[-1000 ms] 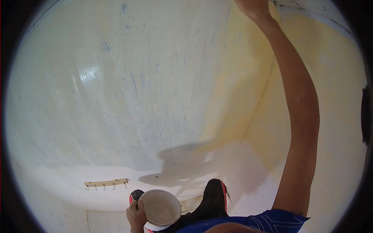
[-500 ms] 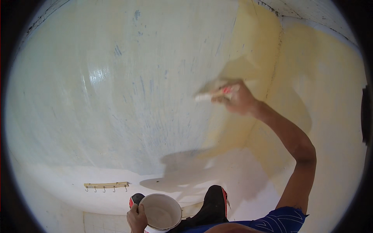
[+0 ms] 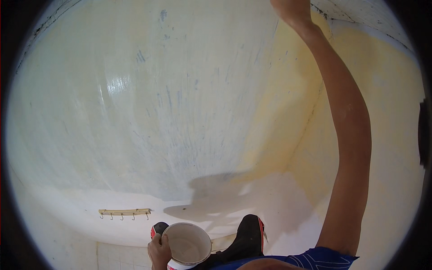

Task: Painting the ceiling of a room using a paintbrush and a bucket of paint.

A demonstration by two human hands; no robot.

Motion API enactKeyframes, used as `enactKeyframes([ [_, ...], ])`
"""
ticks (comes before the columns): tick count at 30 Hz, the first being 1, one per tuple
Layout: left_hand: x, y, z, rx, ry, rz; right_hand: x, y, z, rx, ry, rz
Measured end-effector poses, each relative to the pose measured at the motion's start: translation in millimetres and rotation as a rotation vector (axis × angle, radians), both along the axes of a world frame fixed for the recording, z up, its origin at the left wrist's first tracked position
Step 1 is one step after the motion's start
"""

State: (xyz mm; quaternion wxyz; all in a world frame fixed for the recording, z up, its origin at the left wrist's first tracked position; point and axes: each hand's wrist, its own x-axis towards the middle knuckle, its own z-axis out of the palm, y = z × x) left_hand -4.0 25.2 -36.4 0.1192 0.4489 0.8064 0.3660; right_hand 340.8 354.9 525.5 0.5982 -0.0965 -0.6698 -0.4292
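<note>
My left hand [image 3: 159,249] grips the rim of a white bucket [image 3: 198,236] low in the view, its pale inside visible. At the top right my right hand [image 3: 291,11] is raised high against the wall [image 3: 189,108]; its fingers and anything in them are cut off by the picture's edge. The wall is pale, with bluish streaks, a shiny patch and yellow toward the corner at the right.
A wooden hook rail [image 3: 124,212] is fixed to the lower white wall. My feet, in dark shoes with red trim [image 3: 247,229], are below beside the bucket. Tiles [image 3: 114,254] show at lower left, and a cracked, stained edge [image 3: 355,22] runs along the top.
My right hand, seen mid-wall with a brush half a second ago, has gone back up to the top edge, where it also was a second ago. The bucket stays low in my left hand.
</note>
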Motion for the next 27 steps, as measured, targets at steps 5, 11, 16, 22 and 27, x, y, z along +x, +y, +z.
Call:
enactKeyframes([
  [5,-3.4,-2.3,-5.8,0.014,-0.048,0.003,-1.7,10.2,-55.4,-0.097,-0.086,-0.104],
  [11,-6.2,-6.5,-2.0,0.029,-0.061,-0.006,-6.4,-10.9,-268.1,-0.563,-0.314,0.296],
  [16,-2.7,-4.0,6.5,-0.003,-0.057,-0.031,3.6,-42.1,-352.5,-1.239,-0.400,0.251],
  [22,-4.1,-9.4,11.8,-0.009,-0.059,-0.021,22.6,-15.0,-232.7,-0.528,-0.209,0.056],
  [27,-0.1,-0.6,10.0,-0.023,-0.053,-0.044,38.9,1.4,-154.1,-0.155,0.022,-0.298],
])
